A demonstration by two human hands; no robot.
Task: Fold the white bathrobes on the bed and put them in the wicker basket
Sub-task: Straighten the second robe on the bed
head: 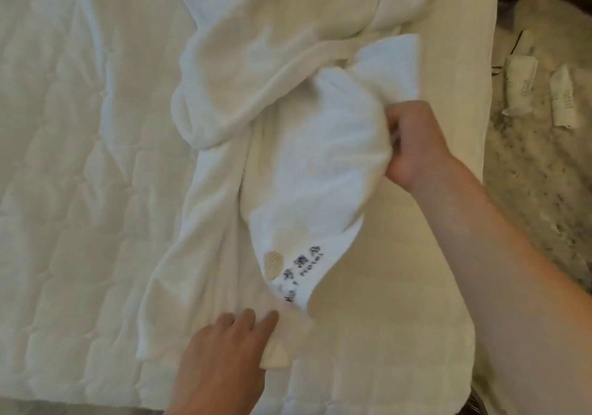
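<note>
From the head view, the picture is soft with motion blur. The right hand's (413,145) fingertips are buried in cloth, and the left hand (224,360) is cut off at the wrist by the lower border. Dark embroidered lettering (301,273) on a turned-out flap is too smeared to read, and beside it sits a small tan stitched patch (273,264).

The bed (80,158) wears a white quilted cover with stitched wavy lines and fills most of the view. Past its right edge lies a mottled grey-and-cream floor (544,174), where a few small white wrapped packets (520,84) rest. What they are cannot be made out.

A white terry bathrobe (243,71) lies rumpled along the right half of the bed, running from the far edge down to the near edge. The right hand is curled tight around a bunched fold of the bathrobe near the bed's right edge, holding it raised off the cover. The left hand lies flat with straight fingers, pressing the bathrobe's lower part near the near edge, just below the lettered flap.
</note>
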